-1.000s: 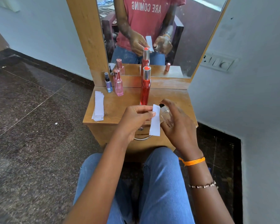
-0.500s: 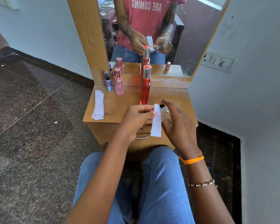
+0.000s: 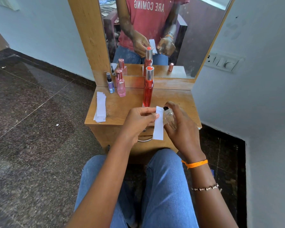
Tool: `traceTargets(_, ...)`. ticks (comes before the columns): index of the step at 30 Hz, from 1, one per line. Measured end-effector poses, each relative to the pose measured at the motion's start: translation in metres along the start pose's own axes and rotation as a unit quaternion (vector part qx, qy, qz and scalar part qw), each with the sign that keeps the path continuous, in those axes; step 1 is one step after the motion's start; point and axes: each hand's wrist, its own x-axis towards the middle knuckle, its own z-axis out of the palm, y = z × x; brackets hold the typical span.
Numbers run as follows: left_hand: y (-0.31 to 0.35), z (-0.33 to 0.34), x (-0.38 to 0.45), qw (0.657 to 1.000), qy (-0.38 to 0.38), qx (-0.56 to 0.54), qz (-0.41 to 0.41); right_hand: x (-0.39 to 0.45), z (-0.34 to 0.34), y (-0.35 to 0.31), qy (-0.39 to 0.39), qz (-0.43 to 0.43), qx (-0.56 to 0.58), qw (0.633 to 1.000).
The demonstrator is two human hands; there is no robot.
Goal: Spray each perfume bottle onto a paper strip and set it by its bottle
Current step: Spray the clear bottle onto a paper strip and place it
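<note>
The left hand pinches a paper strip upright. The right hand grips a clear perfume bottle just beside it, above the desk edge

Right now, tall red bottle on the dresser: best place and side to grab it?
Wrap the fingers round the red body of the tall red bottle, below the silver cap, coming from the right. It stands upright and slim; the pink bottle stands to its left.
</note>
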Motion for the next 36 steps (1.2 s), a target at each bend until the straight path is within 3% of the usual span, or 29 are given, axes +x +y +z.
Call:
traceTargets(4, -0.003, 0.006, 0.005, 1.000, 0.016, 0.021, 0.013, -0.002, -0.004, 0.004, 0.026, 0.011, 0.046, 0.999)
traceTargets(10, -0.009, 0.019, 0.017, 0.984, 0.092, 0.142, 0.049, -0.004, -0.010, 0.012, 0.041, 0.022, 0.074, 0.996)
traceTargets(18, -0.011, 0.030, 0.028, 0.925, 0.170, 0.325, 0.098, -0.002, -0.014, 0.015, 0.051, 0.024, 0.085, 0.995)
traceTargets(28, -0.017, 0.030, 0.012, 0.864, 0.185, 0.418, 0.209, -0.001, -0.016, 0.010, 0.046, 0.017, 0.115, 0.992)
traceTargets(36, -0.025, 0.031, 0.012, 0.880, 0.110, 0.432, 0.166, -0.001, -0.011, 0.009, 0.038, 0.012, 0.141, 0.989)
